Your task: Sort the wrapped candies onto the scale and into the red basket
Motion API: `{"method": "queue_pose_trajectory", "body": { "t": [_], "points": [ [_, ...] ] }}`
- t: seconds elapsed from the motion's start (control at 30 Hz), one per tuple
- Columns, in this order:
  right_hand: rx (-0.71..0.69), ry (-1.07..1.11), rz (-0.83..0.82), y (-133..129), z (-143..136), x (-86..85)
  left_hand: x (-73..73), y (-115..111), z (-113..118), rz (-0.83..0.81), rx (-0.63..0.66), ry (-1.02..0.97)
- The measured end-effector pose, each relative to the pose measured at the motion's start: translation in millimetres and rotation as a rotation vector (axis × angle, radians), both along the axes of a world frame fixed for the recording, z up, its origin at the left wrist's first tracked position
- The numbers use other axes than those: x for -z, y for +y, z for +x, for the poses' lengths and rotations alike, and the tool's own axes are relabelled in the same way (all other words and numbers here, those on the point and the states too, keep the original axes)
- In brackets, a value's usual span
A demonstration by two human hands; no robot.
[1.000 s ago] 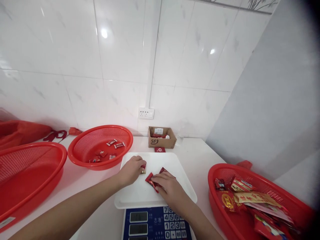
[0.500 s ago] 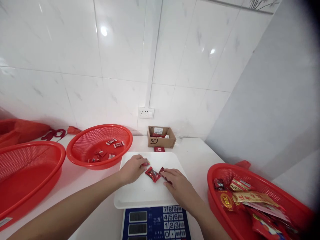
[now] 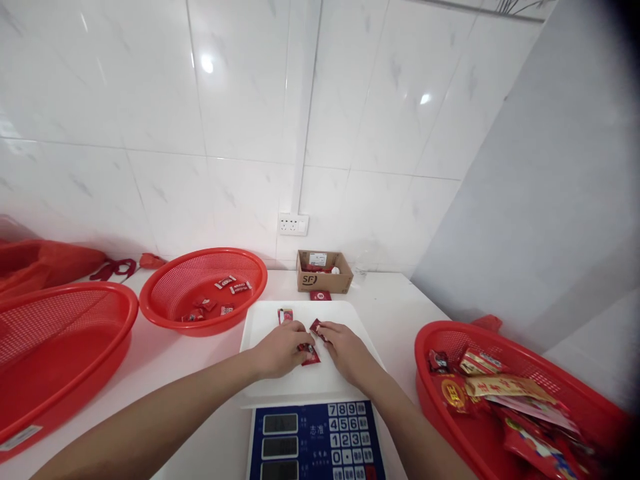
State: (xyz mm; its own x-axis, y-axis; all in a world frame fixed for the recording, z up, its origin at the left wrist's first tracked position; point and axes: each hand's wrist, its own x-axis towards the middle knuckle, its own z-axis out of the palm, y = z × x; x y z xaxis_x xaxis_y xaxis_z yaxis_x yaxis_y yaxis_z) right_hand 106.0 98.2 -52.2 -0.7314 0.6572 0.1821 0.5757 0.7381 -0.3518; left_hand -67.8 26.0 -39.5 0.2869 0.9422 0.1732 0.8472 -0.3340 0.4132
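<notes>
Over the white tray point(image 3: 260, 390) of a scale, my left hand point(image 3: 284, 348) closes its fingers on a red candy packet point(image 3: 311, 355). My right hand point(image 3: 343, 347) pinches a dark red packet point(image 3: 317, 327) a little farther back and to the right. A third small red packet point(image 3: 285, 315) lies on the tray behind my left hand, touched by neither hand. The scale's blue panel point(image 3: 320, 430) with keys and displays faces me below the tray.
A red basket with several small packets point(image 3: 205, 325) stands at the back left, another red basket point(image 3: 65, 360) nearer left. At right is a red basket point(image 3: 425, 387) of larger snack packs. A cardboard box point(image 3: 325, 283) stands behind the tray, by the wall.
My left hand has left the rear packet and moved right and nearer, onto the middle packet. My right hand has shifted slightly back and left with its packet.
</notes>
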Motion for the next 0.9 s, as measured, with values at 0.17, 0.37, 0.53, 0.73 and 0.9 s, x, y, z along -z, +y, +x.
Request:
{"method": "queue_pose_trajectory", "body": {
  "t": [0.17, 0.37, 0.53, 0.73, 0.9],
  "points": [
    [-0.024, 0.035, 0.016, -8, 0, -5.6, 0.1, -2, -10, 0.06, -0.088, -0.009],
    [-0.182, 0.033, -0.019, -28, -3, -14.7, 2.1, 6, -27, 0.065, -0.175, 0.0],
    [-0.226, 0.021, -0.035, -31, -8, -15.7, 2.1, 9, -28, 0.014, -0.027, 0.001],
    [-0.218, 0.028, -0.084, -26, 1, -18.9, -4.1, 6, -22, -0.028, -0.052, -0.037],
    [-0.108, 0.027, -0.051, -13, 12, -8.1, 3.7, -2, -15, -0.072, -0.01, -0.028]
  ]
}}
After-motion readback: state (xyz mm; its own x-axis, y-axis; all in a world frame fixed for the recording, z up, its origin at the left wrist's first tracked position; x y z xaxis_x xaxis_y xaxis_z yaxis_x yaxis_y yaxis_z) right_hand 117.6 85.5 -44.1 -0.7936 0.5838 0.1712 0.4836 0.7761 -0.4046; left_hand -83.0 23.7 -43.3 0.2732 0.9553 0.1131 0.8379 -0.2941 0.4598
